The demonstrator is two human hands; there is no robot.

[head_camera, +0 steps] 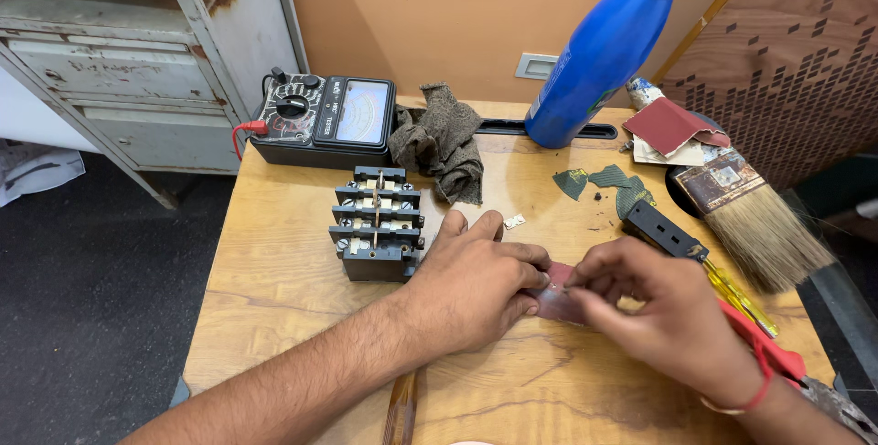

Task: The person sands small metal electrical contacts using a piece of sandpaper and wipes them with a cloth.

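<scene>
My left hand [476,285] lies palm down on the wooden table [274,271], its fingertips pressing a small reddish piece of sandpaper [555,303]. My right hand [663,303] pinches something tiny against that sandpaper; the item itself is hidden under the fingertips. A black electrical contactor block [378,223] with screws and metal contacts stands just left of my left hand. A small metal contact piece [514,222] lies loose on the table beyond my left fingers.
A black analog multimeter [325,118] sits at the back, a grey rag [444,143] beside it. A blue plastic bottle [604,52] leans at the back right. A paintbrush [750,212], sandpaper sheets [668,125], a yellow-handled screwdriver [722,285] and green scraps [608,184] lie at right.
</scene>
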